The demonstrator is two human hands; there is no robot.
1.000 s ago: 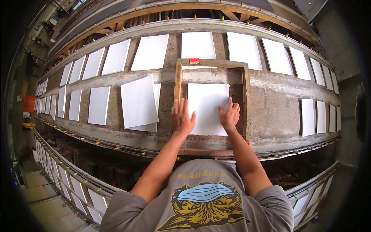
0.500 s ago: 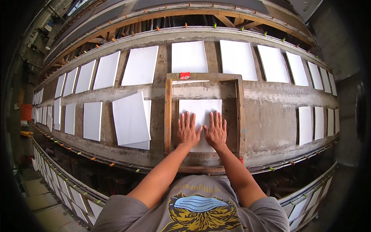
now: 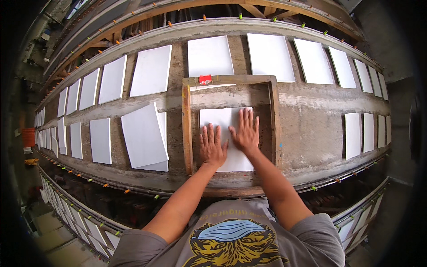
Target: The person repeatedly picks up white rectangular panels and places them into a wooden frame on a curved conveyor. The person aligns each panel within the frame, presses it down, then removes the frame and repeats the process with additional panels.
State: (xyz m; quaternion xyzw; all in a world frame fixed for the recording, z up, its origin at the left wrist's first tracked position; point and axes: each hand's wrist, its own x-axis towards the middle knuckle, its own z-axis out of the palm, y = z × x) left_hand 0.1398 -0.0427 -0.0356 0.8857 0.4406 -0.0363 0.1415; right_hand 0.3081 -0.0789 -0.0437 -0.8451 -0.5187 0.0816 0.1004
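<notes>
A white sheet (image 3: 231, 162) lies on the long table inside a wooden frame (image 3: 187, 129). My left hand (image 3: 212, 149) rests on the sheet's left part, palm down, fingers stretched out. Further up, my right hand (image 3: 246, 132) is flat on the same sheet, near its upper right corner, with its fingers spread. Neither hand grips anything. A red patch (image 3: 205, 79) sits on the frame's far bar. My forearms cross over the frame's near bar.
Two rows of white sheets run along the long table (image 3: 307, 138), with one sheet (image 3: 144, 135) overlapping another left of the frame. Orange and green pegs (image 3: 240, 16) line the table's edges. Another table with sheets (image 3: 82, 218) stands at lower left.
My right hand has slid up the sheet toward its far right corner. My left hand stays on the sheet's left part. The whole view has shifted slightly.
</notes>
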